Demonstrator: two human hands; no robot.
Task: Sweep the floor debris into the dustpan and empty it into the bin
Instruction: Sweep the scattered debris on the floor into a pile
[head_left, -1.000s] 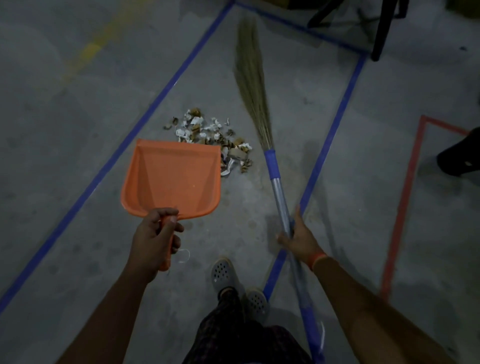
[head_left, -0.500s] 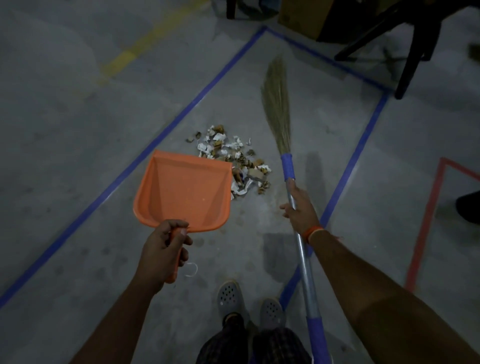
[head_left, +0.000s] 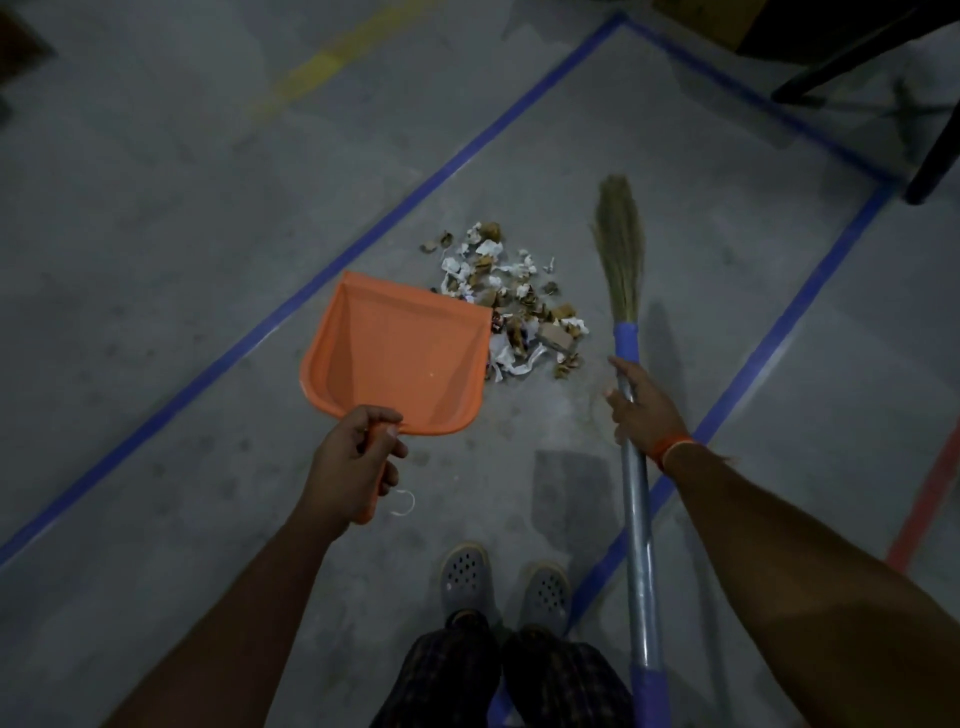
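The left hand (head_left: 353, 462) is curled tight round the stubby handle of the flat orange plastic dustpan (head_left: 395, 358), thumb pressed on top, so the pan juts forward from the fist with its open lip pointing away from the person. That lip sits right at the near-left edge of the heap of torn white paper and brown scraps (head_left: 511, 306), seemingly touching or overlapping its nearest bits; whether the lip rests on the concrete floor (head_left: 156, 234) or hovers just above it cannot be told. Holding the pan there looks meant to give the scraps a ramp to ride up.

The right hand (head_left: 641, 405) grasps the grass broom with a silver metal shaft and blue grip sleeves (head_left: 626, 338), high on the shaft just behind the upper blue collar, forefinger laid along it. That choked-up hold probably buys short, controlled flicks. The straw head lies just to the right of the heap, apart from it, on the side opposite the pan, so a stroke leftward would push the scraps toward the lip.

The pan's inside appears bare, so the sweeping proper seems not yet begun, and no bin is in view. A blue tape line (head_left: 363, 244) runs past the heap's left, behind the pan. The person's grey perforated clogs (head_left: 465, 574) stand well back from the heap, clear of the broom's path.
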